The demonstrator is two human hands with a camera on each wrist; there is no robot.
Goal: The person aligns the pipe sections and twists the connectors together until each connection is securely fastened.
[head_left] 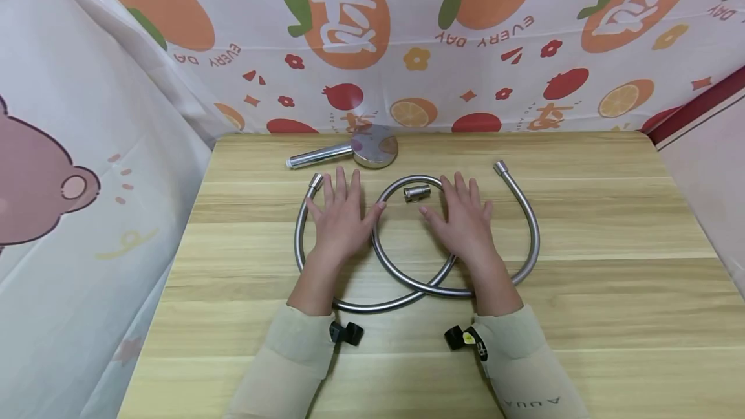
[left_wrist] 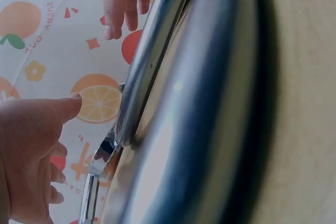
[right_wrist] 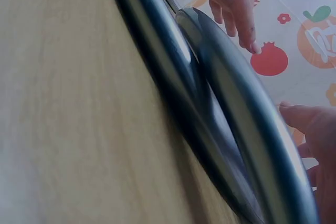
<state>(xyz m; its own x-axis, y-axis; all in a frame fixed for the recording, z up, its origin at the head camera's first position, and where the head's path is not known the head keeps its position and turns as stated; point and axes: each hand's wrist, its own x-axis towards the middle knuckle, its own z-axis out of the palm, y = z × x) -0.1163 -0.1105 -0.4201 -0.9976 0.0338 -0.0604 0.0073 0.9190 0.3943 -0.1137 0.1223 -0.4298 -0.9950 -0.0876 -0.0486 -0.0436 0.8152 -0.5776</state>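
Observation:
A looped silver shower hose lies on the wooden table, crossing over itself near the front. My left hand is spread palm down over its left side, thumb tip right at the middle loop. Over the right side, my right hand also has its fingers spread, overlapping the hose. Between the hands, inside the loop, sits a small metal connector. A chrome handheld shower head lies beyond my left fingertips, handle to the left. Both wrist views show the hose large and close. Neither hand grips anything.
Behind the table hangs a fruit-print cloth, close behind the shower head. Another pale cloth with a bear print drapes along the left side. A small black device is strapped at each cuff.

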